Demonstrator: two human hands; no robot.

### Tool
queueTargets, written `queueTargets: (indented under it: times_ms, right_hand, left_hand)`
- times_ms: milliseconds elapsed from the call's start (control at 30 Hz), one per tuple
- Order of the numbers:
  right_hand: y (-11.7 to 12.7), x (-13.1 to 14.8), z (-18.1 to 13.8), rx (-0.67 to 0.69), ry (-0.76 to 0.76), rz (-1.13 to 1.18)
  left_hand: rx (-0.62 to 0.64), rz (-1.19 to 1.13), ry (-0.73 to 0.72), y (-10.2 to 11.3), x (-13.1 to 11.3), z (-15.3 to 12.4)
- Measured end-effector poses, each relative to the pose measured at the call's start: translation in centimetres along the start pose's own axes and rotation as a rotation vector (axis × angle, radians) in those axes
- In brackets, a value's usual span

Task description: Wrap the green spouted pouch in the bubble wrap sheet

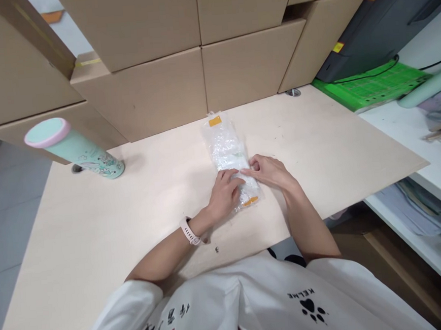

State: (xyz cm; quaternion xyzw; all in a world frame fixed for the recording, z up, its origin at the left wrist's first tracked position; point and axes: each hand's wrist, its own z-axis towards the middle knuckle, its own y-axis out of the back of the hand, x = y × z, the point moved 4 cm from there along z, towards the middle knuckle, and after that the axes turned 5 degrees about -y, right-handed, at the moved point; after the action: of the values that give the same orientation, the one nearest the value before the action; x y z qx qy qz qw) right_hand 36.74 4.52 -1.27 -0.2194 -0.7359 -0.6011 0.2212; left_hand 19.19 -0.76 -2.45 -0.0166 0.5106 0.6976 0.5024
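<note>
A long clear plastic packet [225,147] with orange tabs at both ends lies on the pale wooden table [132,212], running away from me. My left hand [224,192], with a white watch on the wrist, rests on the packet's near end with fingers curled down on it. My right hand [269,173] meets it from the right, fingertips pinching the packet's near part. Both hands touch each other over the plastic.
A mint green tumbler [75,151] with a pink-rimmed lid stands at the table's back left. Stacked cardboard boxes [182,61] wall the far edge. At the right, a green mat [370,87] under a dark machine [384,20] lies on a white shelf.
</note>
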Motion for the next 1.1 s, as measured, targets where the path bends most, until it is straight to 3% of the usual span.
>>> queueTargets:
  times_ms: [100,233,300,400,467,533,600,733,833,967,1100]
  right_hand:
    - [-1.0,0.4,0.2,0.089,0.052,0.191]
    - [-2.6,1.8,0.2,0.201,-0.031,0.772]
    - [-3.1,2.8,-0.2,0.293,-0.078,0.961]
    - [-3.2,4.3,-1.3,0.447,-0.034,1.063]
    - [-3.0,4.9,-2.0,0.541,0.039,1.105]
    - [-2.9,5.1,-2.5,0.611,0.101,1.154]
    - [-2.9,5.0,-2.6,0.632,0.133,1.198]
    - [-2.5,4.7,-2.4,0.508,0.133,1.293]
    - [-1.8,4.5,-2.1,0.336,0.105,1.339]
    - [-1.4,4.2,-1.2,0.121,0.070,1.323]
    - [-2.7,3.4,0.0,-0.023,0.005,1.229]
  left_hand:
    - [-0.037,-0.039,0.057,0.3,0.2,-0.1]
    - [-0.086,-0.149,0.193,2.1,0.5,0.4]
    - [-0.108,-0.165,0.163,3.9,0.2,1.2]
    - [-0.135,-0.005,-0.009,7.4,-0.5,2.6]
    - [-0.099,0.085,-0.039,9.4,-0.1,3.2]
    - [-0.074,0.056,0.029,11.0,1.0,3.5]
    - [-0.049,-0.131,0.149,11.6,2.2,3.4]
    - [0.048,-0.924,0.451,9.1,3.0,2.8]
    - [-0.002,-1.351,0.588,6.6,2.0,2.7]
    - [-0.152,-1.478,0.599,4.6,0.9,2.7]
    - [-0.315,-1.253,0.641,3.1,1.8,1.8]
